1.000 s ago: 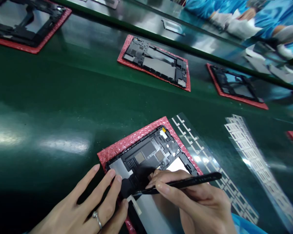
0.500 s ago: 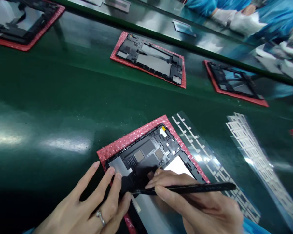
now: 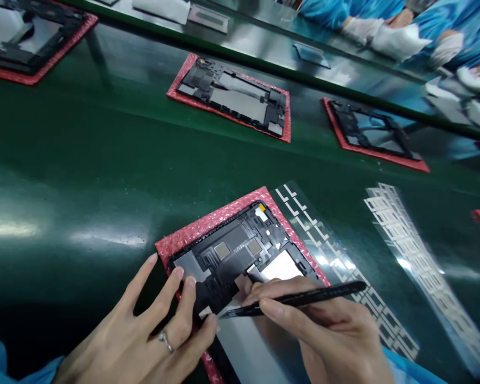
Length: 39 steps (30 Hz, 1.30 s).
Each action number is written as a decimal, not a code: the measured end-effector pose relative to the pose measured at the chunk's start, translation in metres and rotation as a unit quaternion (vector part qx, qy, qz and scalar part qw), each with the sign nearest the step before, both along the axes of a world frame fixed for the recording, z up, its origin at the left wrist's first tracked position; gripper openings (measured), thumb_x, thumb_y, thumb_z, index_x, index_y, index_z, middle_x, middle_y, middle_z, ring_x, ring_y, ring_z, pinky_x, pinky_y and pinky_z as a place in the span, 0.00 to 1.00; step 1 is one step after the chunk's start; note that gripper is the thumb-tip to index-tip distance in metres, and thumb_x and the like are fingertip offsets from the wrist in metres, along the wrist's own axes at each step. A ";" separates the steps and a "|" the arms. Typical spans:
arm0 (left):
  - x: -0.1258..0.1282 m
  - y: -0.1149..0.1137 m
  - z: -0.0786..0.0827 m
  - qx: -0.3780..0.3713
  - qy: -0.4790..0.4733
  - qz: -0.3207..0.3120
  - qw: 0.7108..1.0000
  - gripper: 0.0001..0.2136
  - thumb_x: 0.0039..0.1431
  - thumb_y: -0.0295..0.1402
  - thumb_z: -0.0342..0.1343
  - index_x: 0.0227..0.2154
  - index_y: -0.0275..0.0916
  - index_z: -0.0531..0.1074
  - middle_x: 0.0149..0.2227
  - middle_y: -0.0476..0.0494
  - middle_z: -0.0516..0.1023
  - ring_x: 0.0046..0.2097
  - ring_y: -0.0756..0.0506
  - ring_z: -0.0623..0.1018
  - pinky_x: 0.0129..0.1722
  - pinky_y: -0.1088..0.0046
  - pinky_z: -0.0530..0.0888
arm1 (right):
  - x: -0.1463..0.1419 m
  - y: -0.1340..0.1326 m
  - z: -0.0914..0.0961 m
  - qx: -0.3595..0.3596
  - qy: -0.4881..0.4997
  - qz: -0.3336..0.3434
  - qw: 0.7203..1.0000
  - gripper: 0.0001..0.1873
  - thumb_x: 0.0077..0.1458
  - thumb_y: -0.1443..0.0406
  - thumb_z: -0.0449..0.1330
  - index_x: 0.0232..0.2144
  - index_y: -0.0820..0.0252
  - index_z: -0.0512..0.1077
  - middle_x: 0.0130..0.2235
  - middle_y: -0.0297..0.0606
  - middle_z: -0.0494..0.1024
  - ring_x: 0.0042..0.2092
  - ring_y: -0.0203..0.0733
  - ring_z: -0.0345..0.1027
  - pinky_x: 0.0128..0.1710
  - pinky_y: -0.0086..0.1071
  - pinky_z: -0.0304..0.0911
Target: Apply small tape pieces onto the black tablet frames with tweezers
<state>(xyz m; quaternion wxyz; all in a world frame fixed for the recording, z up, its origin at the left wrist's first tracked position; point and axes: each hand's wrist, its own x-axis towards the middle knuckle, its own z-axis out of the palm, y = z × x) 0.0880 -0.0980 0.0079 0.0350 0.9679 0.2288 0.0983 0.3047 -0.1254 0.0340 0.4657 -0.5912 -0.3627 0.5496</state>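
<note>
A black tablet frame (image 3: 240, 250) lies on a pink bubble-wrap pad (image 3: 192, 234) on the green belt in front of me. My left hand (image 3: 152, 330), with a ring on one finger, rests on the frame's near left edge; thumb and a finger pinch at a small white sticker (image 3: 205, 312) there. My right hand (image 3: 324, 330) grips black tweezers (image 3: 296, 301) like a pen. Their tip points left and meets the white sticker next to my left thumb.
Two clear sheets of white stickers (image 3: 336, 261) (image 3: 416, 266) lie to the right of the pad. More frames on red pads (image 3: 232, 98) (image 3: 374, 133) (image 3: 28, 37) sit farther along the green conveyor belt (image 3: 84, 160). Other people in blue sleeves and white gloves (image 3: 384, 32) work across it.
The view drifted slightly, so the far pads sit further left. My left thumb closed in on the tweezers' tip and the small white sticker. The tweezers stay low over the frame's near edge.
</note>
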 end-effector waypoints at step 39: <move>0.018 -0.020 0.001 -0.044 -0.012 0.098 0.994 0.21 0.52 0.41 0.54 0.50 0.48 0.62 0.54 0.40 0.63 0.59 0.32 0.54 0.56 0.45 0.49 | -0.005 0.001 -0.003 0.020 0.009 0.015 1.000 0.06 0.47 0.69 0.62 0.27 0.52 0.77 0.29 0.32 0.79 0.36 0.41 0.72 0.42 0.32 0.67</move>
